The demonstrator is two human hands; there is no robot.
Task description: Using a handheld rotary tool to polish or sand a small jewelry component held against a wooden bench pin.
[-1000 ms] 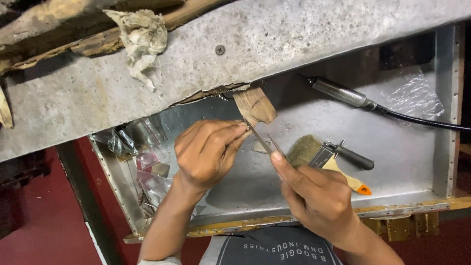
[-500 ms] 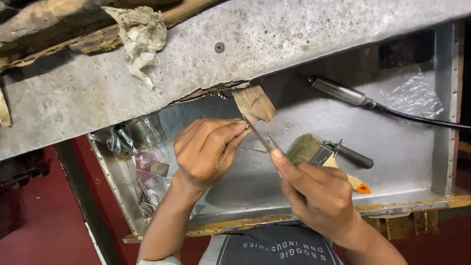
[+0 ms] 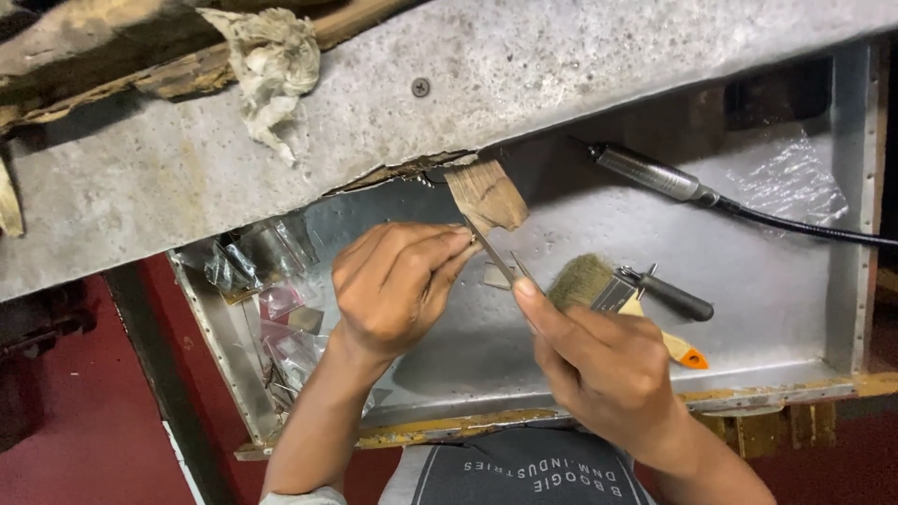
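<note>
Over the metal tray (image 3: 795,309), starting at its left end, small clear plastic bags (image 3: 271,309) lie heaped in the corner. Next comes the left hand (image 3: 393,285), its fingers curled and pressed together at the tips, pinching something too small to make out just beside the upper end of a thin metal file (image 3: 494,257). That file slants down to the right hand (image 3: 599,360), whose forefinger lies stretched along it while the other fingers fold under (what they grip is hidden). Above the file a worn wooden peg (image 3: 485,194) sticks out from under the grey bench edge (image 3: 561,75), where a crumpled rag (image 3: 271,65) lies farther left. Right of the hands, a paintbrush (image 3: 608,290) rests on the tray floor beside a black-handled tool (image 3: 673,297), and a metal handpiece (image 3: 650,173) with a black cable lies farther back.
</note>
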